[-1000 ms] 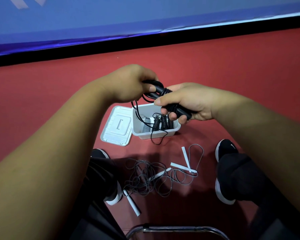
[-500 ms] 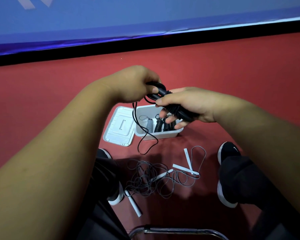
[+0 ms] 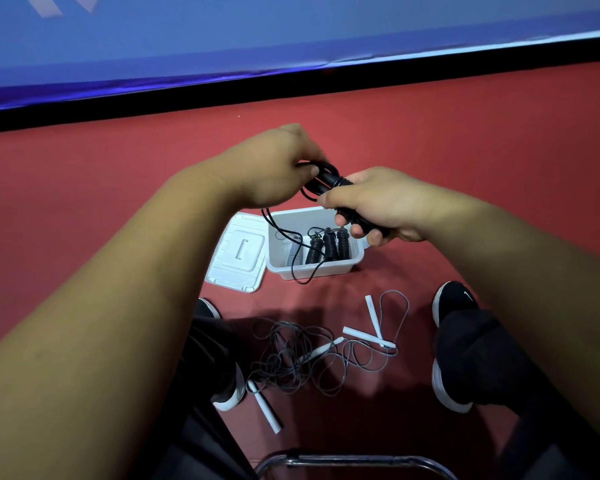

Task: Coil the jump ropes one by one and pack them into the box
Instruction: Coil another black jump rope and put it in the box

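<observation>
My right hand (image 3: 378, 206) is wrapped tight round the handles of the black jump rope (image 3: 329, 178). I hold them side by side so the cord has something to wind on. My left hand (image 3: 274, 168) grips the cord right by the top of the handles, so I can pull it round them. Some cord is already wound there. The rest hangs down in a loose loop (image 3: 293, 252) over the box (image 3: 340, 268). I cannot tell if it touches the box.

I hold the rope just above the box, so I think it can drop straight in when the winding is done. The box sits on the red floor (image 3: 118, 188), out in front of my shoes (image 3: 452, 303). Its lid (image 3: 236, 254) lies flat right beside it on my left, out of the way.

Inside the box, coiled black ropes (image 3: 329, 244) stand side by side at the right end. That leaves room on the left.

Closer to me, grey ropes with white handles (image 3: 291, 358) lie in a tangle on the floor. They wait their turn. The hanging loop could catch on the box edge, I think.
</observation>
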A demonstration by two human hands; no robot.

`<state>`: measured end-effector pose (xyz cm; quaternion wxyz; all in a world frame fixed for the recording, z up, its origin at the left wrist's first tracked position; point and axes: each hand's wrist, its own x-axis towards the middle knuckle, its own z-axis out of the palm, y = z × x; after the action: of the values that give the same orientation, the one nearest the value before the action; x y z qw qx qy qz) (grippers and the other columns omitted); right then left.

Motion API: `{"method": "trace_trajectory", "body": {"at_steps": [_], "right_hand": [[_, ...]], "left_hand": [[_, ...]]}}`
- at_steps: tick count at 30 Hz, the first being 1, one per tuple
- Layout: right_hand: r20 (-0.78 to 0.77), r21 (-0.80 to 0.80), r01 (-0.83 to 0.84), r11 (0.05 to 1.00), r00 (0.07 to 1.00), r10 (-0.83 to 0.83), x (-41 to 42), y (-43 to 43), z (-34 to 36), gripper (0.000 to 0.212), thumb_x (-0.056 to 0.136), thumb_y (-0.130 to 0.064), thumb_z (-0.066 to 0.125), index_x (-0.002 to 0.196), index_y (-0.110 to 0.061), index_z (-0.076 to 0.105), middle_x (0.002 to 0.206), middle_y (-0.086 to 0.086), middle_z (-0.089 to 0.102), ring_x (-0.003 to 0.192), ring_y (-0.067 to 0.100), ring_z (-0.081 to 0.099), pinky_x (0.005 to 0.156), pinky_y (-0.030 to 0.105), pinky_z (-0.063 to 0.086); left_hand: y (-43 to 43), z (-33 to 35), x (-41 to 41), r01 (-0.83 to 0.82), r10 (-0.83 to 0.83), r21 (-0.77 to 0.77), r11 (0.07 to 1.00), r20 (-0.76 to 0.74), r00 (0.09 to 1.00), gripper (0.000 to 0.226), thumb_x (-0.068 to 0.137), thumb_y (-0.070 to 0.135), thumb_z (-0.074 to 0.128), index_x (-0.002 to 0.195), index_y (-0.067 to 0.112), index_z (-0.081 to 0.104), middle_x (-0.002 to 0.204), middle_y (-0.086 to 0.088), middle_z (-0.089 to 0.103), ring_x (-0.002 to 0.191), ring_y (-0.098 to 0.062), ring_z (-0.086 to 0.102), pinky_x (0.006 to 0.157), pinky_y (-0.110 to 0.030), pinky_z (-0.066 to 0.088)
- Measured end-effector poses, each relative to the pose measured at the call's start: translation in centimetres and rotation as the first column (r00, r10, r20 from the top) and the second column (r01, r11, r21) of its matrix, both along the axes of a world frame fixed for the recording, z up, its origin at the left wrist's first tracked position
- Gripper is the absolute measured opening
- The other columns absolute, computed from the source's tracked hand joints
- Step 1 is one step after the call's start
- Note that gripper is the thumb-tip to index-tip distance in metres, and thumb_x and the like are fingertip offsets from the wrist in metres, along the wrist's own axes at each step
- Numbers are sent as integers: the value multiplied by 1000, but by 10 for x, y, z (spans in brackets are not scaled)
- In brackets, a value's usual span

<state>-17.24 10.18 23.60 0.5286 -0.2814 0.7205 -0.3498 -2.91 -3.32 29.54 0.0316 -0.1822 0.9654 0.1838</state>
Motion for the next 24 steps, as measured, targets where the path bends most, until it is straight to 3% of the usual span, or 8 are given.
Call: {"method": "trace_trajectory", "body": {"at_steps": [2, 6, 10, 14, 17, 19, 21, 24], "right_hand": [[-70, 8, 35, 999, 997, -34, -3, -1, -3, 31, 92, -33, 74, 116, -15, 68, 77, 1, 64, 54, 15, 49, 47, 21, 32], [-264, 8, 24, 1000, 964, -21, -10, 0, -3, 22, 90, -36, 73, 105, -21, 71, 79, 0, 71, 57, 18, 56, 47, 26, 41], [-423, 35, -28, 999, 905, 40, -9, -2, -4, 21, 89, -36, 71, 101, -18, 72, 82, 1, 76, 59, 20, 63, 47, 28, 46], [-483, 56, -49, 997, 873, 69, -8, -5, -5, 23, 88, -38, 71, 99, -17, 71, 87, 7, 78, 59, 21, 64, 46, 28, 46], [-409, 21, -38, 999, 911, 43, -8, -3, -5, 24, 90, -36, 72, 102, -15, 71, 83, 4, 75, 59, 20, 61, 47, 29, 45], [-304, -12, -12, 1000, 953, 8, -8, -1, -3, 27, 92, -39, 74, 103, -15, 68, 81, 1, 72, 58, 17, 58, 46, 27, 42], [-162, -45, 28, 999, 986, -35, -8, 1, 0, 37, 94, -50, 74, 102, -16, 66, 81, 1, 67, 59, 15, 54, 45, 25, 37], [-3, -63, 133, 989, 991, -134, -6, 1, 7, 59, 90, -74, 65, 108, -18, 68, 86, 2, 66, 59, 15, 51, 47, 22, 34]], "left_hand": [[4, 0, -2, -16, 16, -15, 1000, -22, 1000, 34, 103, 15, 54, 130, 23, 73, 121, -8, 61, 116, -24, 58, 103, -34, 46], [10, -4, -5, -179, 179, 120, 977, 7, 984, 27, 104, 12, 56, 119, 22, 76, 95, 0, 74, 76, -11, 67, 69, -18, 54], [10, -17, -2, -345, 346, 497, 796, 93, 933, 15, 94, -4, 70, 106, 5, 72, 96, -20, 78, 69, -14, 72, 65, -28, 63], [8, -22, -4, -415, 397, 550, 724, 160, 904, 21, 82, -4, 84, 96, -1, 68, 84, -21, 74, 77, -26, 77, 71, -40, 66], [14, -22, -8, -458, 379, 450, 767, 259, 888, 12, 94, 7, 74, 89, 6, 63, 77, -13, 73, 76, -24, 80, 77, -44, 65], [19, -22, -11, -477, 393, 366, 799, 282, 875, 13, 103, 11, 57, 99, 1, 64, 80, -15, 69, 67, -27, 78, 72, -49, 66], [22, -22, -13, -502, 421, 366, 784, 281, 862, 23, 108, 14, 44, 109, 0, 62, 81, -19, 68, 57, -31, 75, 65, -55, 65], [25, -20, -13, -483, 406, 435, 760, 263, 875, 28, 112, 26, 44, 110, 3, 60, 86, -17, 75, 58, -32, 74, 62, -52, 65]]}}
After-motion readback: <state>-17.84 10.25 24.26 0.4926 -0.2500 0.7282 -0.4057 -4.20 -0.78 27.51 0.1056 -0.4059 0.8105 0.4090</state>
